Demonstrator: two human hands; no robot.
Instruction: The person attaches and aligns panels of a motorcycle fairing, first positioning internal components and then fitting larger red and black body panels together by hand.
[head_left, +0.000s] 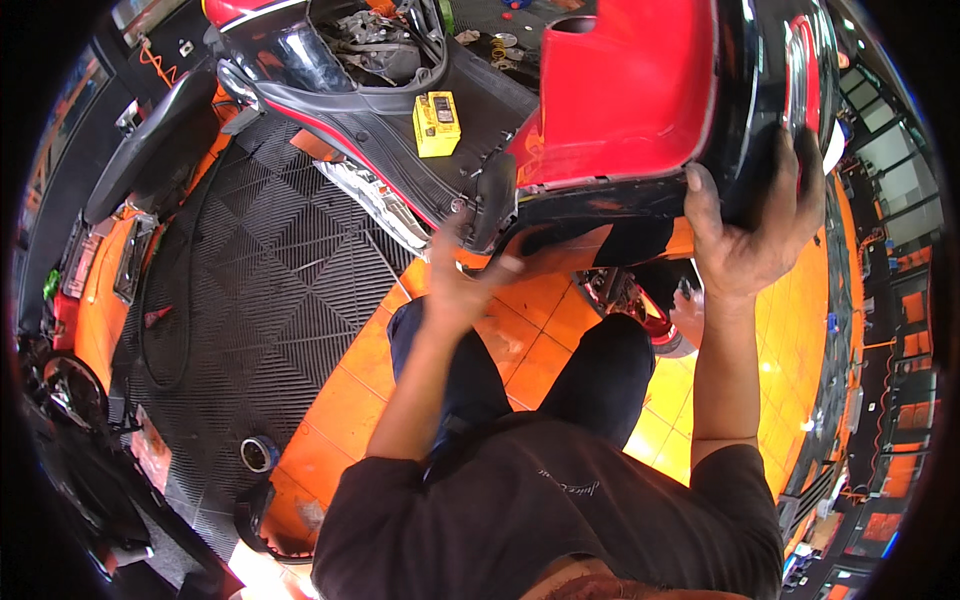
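Note:
A scooter body fills the top of the view, with a red inner tub (640,110) and a black rear side panel (745,110) around it. My right hand (755,240) lies against this panel beside a red tail light strip (800,80), thumb and fingers spread. Smeared by motion, my left hand (460,290) is at the rear corner of the black footboard (385,145), fingers apart and nothing visible in them; whether it touches the footboard I cannot tell. A yellow box-shaped battery (437,125) stands on the footboard.
Black ribbed matting (270,260) and orange tiles (345,425) cover the floor. On the left stand a black seat (155,145) and dark scooter parts. A roll of tape (259,454) lies at lower left. Below the scooter body is a red light unit (655,325).

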